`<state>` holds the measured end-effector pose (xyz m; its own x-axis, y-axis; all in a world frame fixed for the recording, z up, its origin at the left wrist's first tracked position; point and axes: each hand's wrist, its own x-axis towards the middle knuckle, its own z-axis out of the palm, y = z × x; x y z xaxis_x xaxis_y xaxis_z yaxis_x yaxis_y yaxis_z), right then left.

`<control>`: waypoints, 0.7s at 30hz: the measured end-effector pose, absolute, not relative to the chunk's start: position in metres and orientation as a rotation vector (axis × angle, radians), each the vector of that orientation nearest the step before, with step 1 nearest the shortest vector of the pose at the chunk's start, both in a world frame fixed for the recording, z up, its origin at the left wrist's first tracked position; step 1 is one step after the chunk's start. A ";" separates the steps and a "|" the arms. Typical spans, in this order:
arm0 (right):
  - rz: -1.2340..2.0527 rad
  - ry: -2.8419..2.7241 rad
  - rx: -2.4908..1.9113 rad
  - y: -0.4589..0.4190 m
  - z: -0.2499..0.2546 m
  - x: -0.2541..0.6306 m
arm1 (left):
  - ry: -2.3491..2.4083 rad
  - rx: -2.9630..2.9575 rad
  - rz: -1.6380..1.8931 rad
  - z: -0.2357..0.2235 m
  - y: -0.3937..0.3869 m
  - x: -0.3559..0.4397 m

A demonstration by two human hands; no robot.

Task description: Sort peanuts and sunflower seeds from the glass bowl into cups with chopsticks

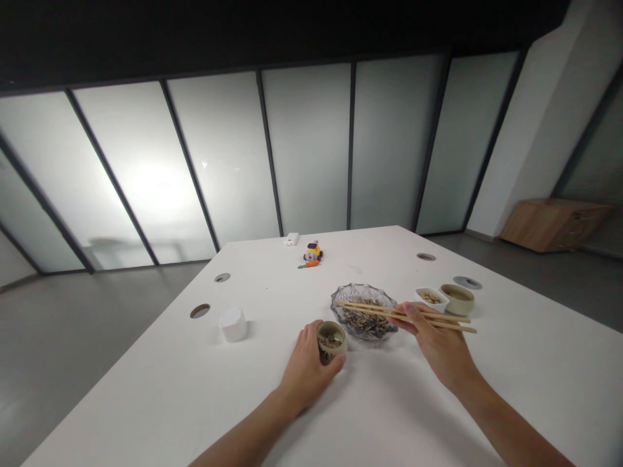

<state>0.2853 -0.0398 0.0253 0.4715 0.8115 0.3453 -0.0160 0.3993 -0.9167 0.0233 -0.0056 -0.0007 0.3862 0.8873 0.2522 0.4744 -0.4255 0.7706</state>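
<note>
My left hand point(307, 371) wraps around a small beige cup point(331, 340) with a few dark seeds in it, standing on the white table point(204, 389). My right hand point(437, 342) holds a pair of wooden chopsticks point(384, 311), their tips reaching left over a cut-glass bowl point(364, 312) full of dark seeds. The bowl sits just right of the cup, between my two hands.
A small white square dish with pale nuts point(431, 298) and a second beige cup point(457, 299) stand right of the bowl. A white lidded container point(233, 324) sits to the left. Farther back lie a small toy point(313, 253) and a white device point(291, 239). Round cable holes dot the table.
</note>
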 end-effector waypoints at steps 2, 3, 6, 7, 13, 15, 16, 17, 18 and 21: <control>0.685 -0.929 -0.999 -0.043 0.030 0.282 | 1.166 2.048 0.893 0.000 -0.006 0.023; 0.705 -0.938 -0.994 -0.046 0.033 0.280 | 1.166 2.047 0.895 0.000 -0.006 0.024; 0.776 -1.040 -1.030 -0.053 0.038 0.280 | 1.157 2.053 0.897 0.003 -0.007 0.024; 0.791 -1.084 -1.052 -0.055 0.040 0.281 | 1.150 2.059 0.899 0.004 -0.008 0.024; 0.548 -1.192 -1.199 -0.057 0.042 0.291 | 1.162 2.053 0.898 0.004 -0.008 0.024; 0.318 -1.245 -1.282 -0.055 0.041 0.294 | 1.171 2.047 0.897 0.002 -0.007 0.024; 0.208 -1.287 -1.310 -0.054 0.041 0.295 | 1.172 2.047 0.896 0.001 -0.006 0.024; 0.120 -1.335 -1.324 -0.052 0.039 0.296 | 1.171 2.050 0.894 0.000 -0.006 0.023; 0.061 -1.381 -1.322 -0.051 0.038 0.297 | 1.169 2.051 0.890 0.000 -0.006 0.023; 0.044 -1.461 -1.290 -0.048 0.032 0.299 | 1.166 2.048 0.879 0.001 -0.006 0.023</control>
